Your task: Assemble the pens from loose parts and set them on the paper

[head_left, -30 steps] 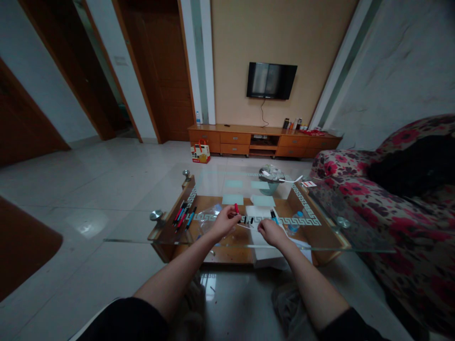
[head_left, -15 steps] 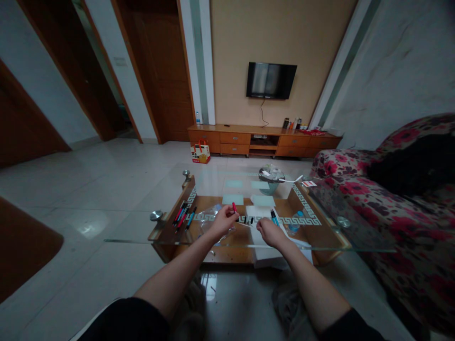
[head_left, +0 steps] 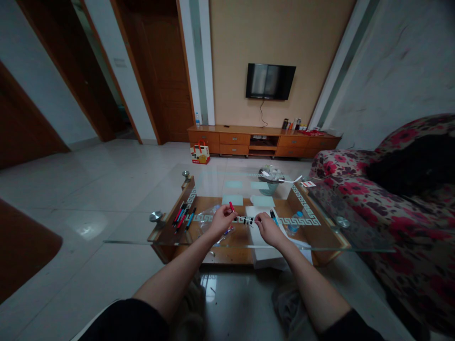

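Dim, cool light, pale glare on the floor (head_left: 110, 194), grey reflection in the television (head_left: 270, 81), dark, stretched corners

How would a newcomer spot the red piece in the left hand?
Find the glass table, then the left hand over it. The small red piece pokes up from that hand. Unlike the red pens lying together at the table's left, it is held.

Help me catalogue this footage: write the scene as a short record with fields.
Left hand: holds a red pen part
Right hand: fingertips at a thin white stick; grip unclear
Between hands: small black pieces
Surface: glass tabletop
Tabletop left: red, blue and black pens
Background: wall-mounted television
Far right: floral sofa
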Demonstrator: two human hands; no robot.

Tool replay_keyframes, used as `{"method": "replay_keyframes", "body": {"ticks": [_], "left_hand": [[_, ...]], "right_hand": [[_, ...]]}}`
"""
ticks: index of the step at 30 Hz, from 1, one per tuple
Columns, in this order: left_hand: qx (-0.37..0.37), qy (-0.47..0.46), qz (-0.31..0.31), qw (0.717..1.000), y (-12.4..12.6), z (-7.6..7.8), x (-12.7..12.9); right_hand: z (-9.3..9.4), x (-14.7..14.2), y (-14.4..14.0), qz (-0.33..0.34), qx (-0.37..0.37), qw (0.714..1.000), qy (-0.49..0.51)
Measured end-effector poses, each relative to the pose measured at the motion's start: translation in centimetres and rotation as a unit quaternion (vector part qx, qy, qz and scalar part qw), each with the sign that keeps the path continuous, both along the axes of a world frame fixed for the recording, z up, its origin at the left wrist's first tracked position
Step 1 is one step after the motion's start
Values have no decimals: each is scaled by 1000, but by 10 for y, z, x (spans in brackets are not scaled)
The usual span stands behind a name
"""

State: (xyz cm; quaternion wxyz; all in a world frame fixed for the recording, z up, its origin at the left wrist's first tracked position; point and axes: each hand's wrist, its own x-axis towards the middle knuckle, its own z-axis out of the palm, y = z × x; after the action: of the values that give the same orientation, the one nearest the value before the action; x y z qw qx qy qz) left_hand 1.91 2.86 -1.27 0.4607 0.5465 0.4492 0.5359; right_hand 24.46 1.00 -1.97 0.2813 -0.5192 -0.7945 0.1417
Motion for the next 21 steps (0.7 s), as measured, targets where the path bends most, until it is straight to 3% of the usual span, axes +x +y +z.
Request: {"method": "replay_keyframes", "body": {"ticks": [5,10,14,21], "left_hand": [[-9,-23,-9,1000,0,-1,1],[-13,-31,-4,999,1,-2,0],[-31,-47,-7,998,-1,2,1],[-45,-67,-24,996,-9,15,7]], "right_hand": [[1,-1,1,-20,-17,999,48],[-3,-4,6,-50,-113,970,212],[-3,-10,8,-63,-184,912,362],[9,-16,3,-80,-292,773,558]]}}
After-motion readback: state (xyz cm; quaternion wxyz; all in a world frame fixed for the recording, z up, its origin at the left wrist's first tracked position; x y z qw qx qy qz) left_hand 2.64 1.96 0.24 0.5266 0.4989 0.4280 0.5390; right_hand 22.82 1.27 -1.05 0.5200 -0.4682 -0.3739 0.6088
